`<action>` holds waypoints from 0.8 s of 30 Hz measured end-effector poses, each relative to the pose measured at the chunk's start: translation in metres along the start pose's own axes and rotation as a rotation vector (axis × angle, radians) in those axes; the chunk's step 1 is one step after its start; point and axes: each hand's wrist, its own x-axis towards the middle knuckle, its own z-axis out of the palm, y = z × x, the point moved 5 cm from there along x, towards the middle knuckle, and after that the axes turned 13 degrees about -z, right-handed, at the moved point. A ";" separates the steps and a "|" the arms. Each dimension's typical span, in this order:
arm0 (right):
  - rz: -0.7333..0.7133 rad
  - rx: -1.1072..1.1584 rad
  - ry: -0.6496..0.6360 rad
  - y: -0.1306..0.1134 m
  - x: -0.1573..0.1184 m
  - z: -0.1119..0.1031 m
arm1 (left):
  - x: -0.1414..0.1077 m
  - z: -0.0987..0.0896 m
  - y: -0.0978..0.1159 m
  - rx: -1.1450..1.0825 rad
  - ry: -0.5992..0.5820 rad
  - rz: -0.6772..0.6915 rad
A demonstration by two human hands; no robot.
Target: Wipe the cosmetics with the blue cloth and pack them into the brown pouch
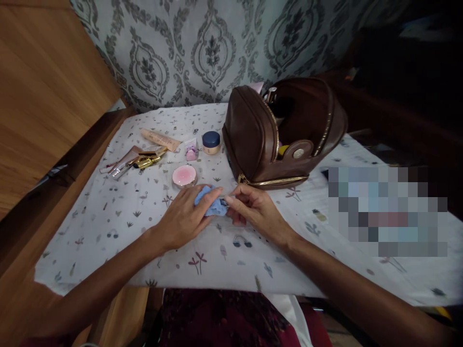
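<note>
My left hand [184, 212] is closed round a crumpled light blue cloth [213, 205], with the thumb lying over it. Facing it, my right hand [255, 207] pinches a small thin item at the right edge of the cloth; most of it is hidden by fingers, and its kind does not show. Both hands are low over the table's middle. Just behind the left hand lies a round pink compact [184, 176]. Beyond the right hand stands a brown leather makeup bag [253, 140], unzipped, with several items inside, one of them yellow.
A jar with a dark blue lid [211, 140], a small white-and-pink tube [191, 148], a beige tube [161, 140] and a gold tube [150, 158] lie at the back left. A blurred-out patch [388, 212] covers something at the right. A patterned cloth [123, 250] covers the table.
</note>
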 end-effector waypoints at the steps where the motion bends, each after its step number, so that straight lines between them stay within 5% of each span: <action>1: 0.014 0.001 0.007 0.001 0.000 0.000 | -0.001 0.003 -0.003 0.010 -0.004 -0.010; 13: 0.037 0.075 0.056 0.001 0.001 0.004 | -0.034 0.010 -0.066 -0.101 -0.066 -0.221; 19: -0.105 0.087 0.106 -0.028 -0.005 -0.007 | -0.021 -0.008 -0.054 -0.290 0.010 -0.220; 24: -0.304 -0.064 0.223 -0.093 -0.025 -0.054 | 0.010 -0.039 -0.031 -0.428 0.140 -0.242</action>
